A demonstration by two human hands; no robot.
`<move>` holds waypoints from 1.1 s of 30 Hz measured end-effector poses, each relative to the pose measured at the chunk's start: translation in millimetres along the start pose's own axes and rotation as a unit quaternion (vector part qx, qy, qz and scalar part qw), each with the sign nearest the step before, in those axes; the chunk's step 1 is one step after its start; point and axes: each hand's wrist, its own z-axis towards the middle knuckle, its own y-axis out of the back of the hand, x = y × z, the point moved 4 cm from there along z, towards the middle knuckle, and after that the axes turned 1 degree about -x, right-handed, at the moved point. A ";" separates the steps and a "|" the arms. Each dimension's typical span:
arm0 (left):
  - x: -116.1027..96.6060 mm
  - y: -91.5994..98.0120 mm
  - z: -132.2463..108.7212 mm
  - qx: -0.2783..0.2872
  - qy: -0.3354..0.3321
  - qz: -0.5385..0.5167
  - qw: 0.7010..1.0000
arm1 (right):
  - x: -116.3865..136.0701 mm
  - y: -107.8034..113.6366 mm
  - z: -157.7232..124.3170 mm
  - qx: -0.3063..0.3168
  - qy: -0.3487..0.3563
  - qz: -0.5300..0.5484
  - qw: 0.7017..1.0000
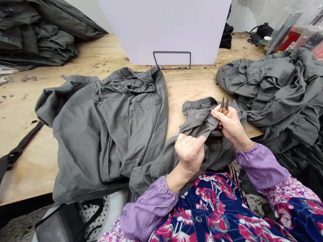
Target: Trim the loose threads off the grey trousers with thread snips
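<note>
Dark grey trousers [106, 134] lie across the table, with an elastic waistband at the back. Part of a grey garment [196, 116] is bunched between my hands near the table's front edge. My left hand [190, 153] is closed on its cloth, thumb and fingers pinching an edge. Small thread snips [224, 107] sit in my right hand [230, 126], their two blades apart and pointing up and away. The fingers of this hand also press against the cloth. Whether the cloth joins the trousers on the left is hidden in the folds.
A pile of grey garments [280, 87] hangs over the table edge at the right. Another stack [32, 33] lies at the back left. A white board [166, 30] stands behind a black wire stand [173, 60]. A black strap [19, 148] crosses the left side.
</note>
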 end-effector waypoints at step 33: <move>12.8 -3.8 -27.8 -0.038 -0.201 -0.017 0.979 | -6.2 -0.8 -31.9 0.183 -0.078 0.148 0.969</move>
